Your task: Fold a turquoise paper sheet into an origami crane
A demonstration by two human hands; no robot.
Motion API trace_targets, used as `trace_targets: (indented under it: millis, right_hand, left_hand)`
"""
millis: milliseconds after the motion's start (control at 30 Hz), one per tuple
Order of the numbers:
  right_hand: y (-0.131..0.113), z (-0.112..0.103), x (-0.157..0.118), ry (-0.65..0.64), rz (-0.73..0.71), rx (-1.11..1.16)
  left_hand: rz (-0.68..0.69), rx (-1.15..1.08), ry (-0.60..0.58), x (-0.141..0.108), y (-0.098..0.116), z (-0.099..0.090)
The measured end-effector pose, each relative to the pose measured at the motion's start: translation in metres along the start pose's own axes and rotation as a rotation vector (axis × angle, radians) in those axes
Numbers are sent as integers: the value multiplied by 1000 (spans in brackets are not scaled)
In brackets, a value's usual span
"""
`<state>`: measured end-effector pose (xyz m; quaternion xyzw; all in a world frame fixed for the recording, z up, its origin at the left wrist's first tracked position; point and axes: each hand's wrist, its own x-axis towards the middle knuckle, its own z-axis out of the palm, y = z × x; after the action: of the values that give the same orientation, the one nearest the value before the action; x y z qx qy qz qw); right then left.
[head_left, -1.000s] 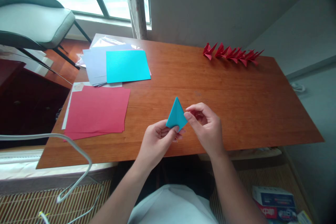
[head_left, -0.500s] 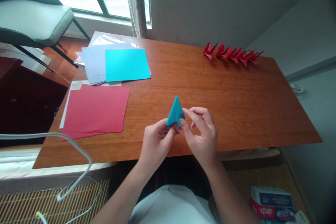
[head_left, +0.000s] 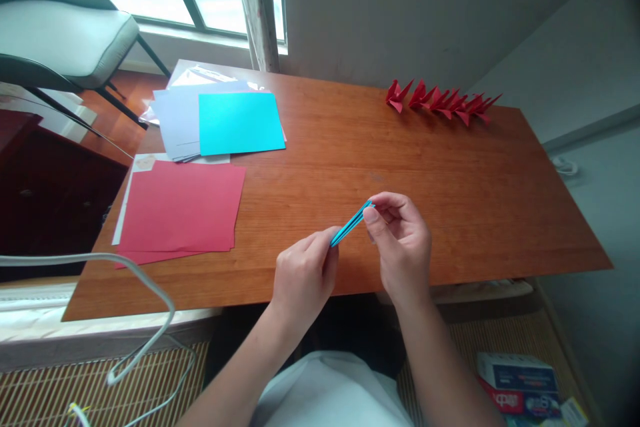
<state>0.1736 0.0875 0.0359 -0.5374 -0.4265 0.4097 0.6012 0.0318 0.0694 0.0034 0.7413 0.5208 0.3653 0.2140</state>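
Note:
A folded piece of blue paper (head_left: 351, 223) is held above the front part of the table, seen edge-on as a narrow slanted strip with layered edges. My left hand (head_left: 305, 273) pinches its lower left end between thumb and fingers. At the upper right end, my right hand (head_left: 404, 240) grips it with thumb and fingertips. The paper's broad faces are turned out of sight.
Red paper sheets (head_left: 183, 207) lie at the table's left, with a blue sheet (head_left: 243, 123) on pale sheets behind them. Several red origami cranes (head_left: 443, 103) line the back right of the wooden table (head_left: 480, 200). A white cable (head_left: 150, 280) loops at lower left.
The folded blue paper has turned from an upright triangle to an edge-on slant. My right hand has shifted right and now grips its upper end.

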Motion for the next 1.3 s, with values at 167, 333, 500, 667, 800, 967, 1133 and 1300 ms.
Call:
trace_targets:
  millis: [167, 333, 500, 667, 800, 967, 1133, 1300]
  right_hand:
    - [5, -1, -2, 26, 10, -2]
    - [5, -1, -9, -20, 24, 13]
    - [4, -1, -32, -131, 62, -75]
    - [15, 0, -58, -185, 106, -131]
    - [20, 0, -62, -188, 142, -125]
    - [16, -4, -53, -201, 111, -181]
    - [14, -6, -49, -269, 12, -318]
    - [4, -13, -45, -370, -64, -438]
  left_hand:
    - [-87, -122, 2, 1, 1, -2]
    - [-260, -393, -21, 5, 3, -3]
    - [-530, -851, -8, 13, 5, -2]
    - [-657, -1058, 39, 18, 3, -2]
    - [-695, -1144, -14, 17, 2, -3]
    - [-677, -1269, -87, 14, 1, -9]
    - [-649, -1310, -84, 11, -1, -14]
    - [-657, -1164, -79, 13, -3, -12]
